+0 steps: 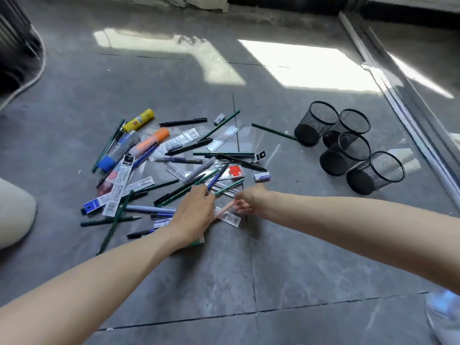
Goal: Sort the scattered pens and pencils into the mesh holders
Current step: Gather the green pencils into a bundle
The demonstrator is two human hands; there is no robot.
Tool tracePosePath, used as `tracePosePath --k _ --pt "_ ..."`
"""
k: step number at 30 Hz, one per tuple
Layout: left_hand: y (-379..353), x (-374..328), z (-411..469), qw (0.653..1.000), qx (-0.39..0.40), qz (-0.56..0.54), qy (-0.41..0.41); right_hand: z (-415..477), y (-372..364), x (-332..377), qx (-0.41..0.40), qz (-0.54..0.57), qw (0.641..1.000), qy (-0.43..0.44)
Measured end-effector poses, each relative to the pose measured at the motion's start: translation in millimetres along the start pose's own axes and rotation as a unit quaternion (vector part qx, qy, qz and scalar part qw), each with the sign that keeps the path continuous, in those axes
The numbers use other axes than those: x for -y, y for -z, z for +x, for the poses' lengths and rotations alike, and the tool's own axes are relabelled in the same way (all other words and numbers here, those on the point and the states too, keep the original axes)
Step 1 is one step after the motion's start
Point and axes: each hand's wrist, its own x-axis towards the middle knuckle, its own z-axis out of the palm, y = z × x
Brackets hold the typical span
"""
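A glossy grey marble-patterned tiled floor (311, 257) is covering the whole area, with thin dark grout lines (199, 318) crossing it. Bright rectangular patches of sunlight (306, 66) are falling on the far tiles and reflecting strongly. A silver metal sliding-door track (408, 113) is running along the right edge, while a white cable (44, 63) is curving past a dark ribbed object (12, 28) at far left.
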Motion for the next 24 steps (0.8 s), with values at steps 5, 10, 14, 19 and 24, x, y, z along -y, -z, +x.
tracePosePath --k 5,10,14,19,24 --pt "-2.2 -5.6 3.6 1.000 0.005 -0.013 0.009 -6.0 6.1 -7.0 0.026 0.048 0.998 0.008" --pt "2.4 -10.4 3.4 0.997 0.018 0.035 0.060 -4.0 15.3 -15.3 -0.004 0.067 0.998 0.021" --pt "4.0 -4.9 5.6 0.993 0.054 0.049 0.097 -3.6 19.1 -17.8 -0.020 0.023 0.999 0.019" --pt "8.4 -15.7 5.6 0.981 0.007 -0.095 0.167 -11.8 20.2 -5.9 0.063 0.049 0.996 0.028" --pt "14.1 -33.8 -1.9 0.974 0.078 -0.205 0.054 -18.4 9.0 4.3 0.096 0.113 0.988 0.048"
